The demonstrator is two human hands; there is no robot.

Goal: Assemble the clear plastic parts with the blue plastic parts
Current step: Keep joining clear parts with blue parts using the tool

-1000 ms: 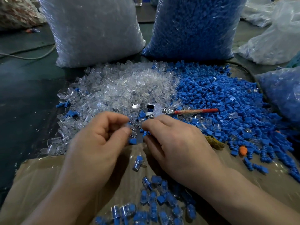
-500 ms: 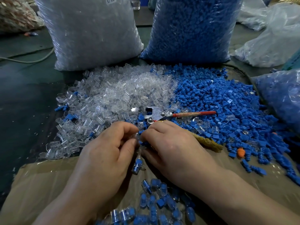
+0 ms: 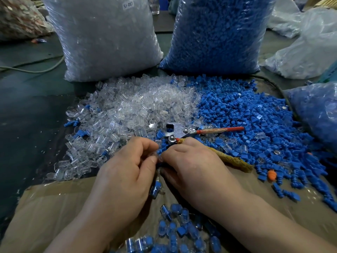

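**Now at the fingertips: one clear part meets one blue part**

Right where the two hands touch, a small clear part (image 3: 158,158) sits pinched at the tips of the left hand (image 3: 127,170), whose fingers are curled tight round it. The right hand (image 3: 191,165) is curled in the same way. It seems to pinch a blue part (image 3: 161,152), though its fingers hide most of that piece.

Both pieces look light, stiff and smooth, so they probably slip easily. The clear one is best held by its side walls, leaving its open end free. The blue one is best held by its flat head, so the ribbed stem can go in.

The clear part is a glassy little shell, and the blue one is matt and solid in colour.

Just beyond the hands lies a metal tool (image 3: 179,131) with a red handle, on the seam between the clear pile (image 3: 142,105) and the blue pile (image 3: 246,117). Finished pieces (image 3: 175,227), blue inside clear, lie on the cardboard (image 3: 45,207) near the wrists. Two full sacks stand behind, one of clear parts (image 3: 104,37) and one of blue (image 3: 218,33).
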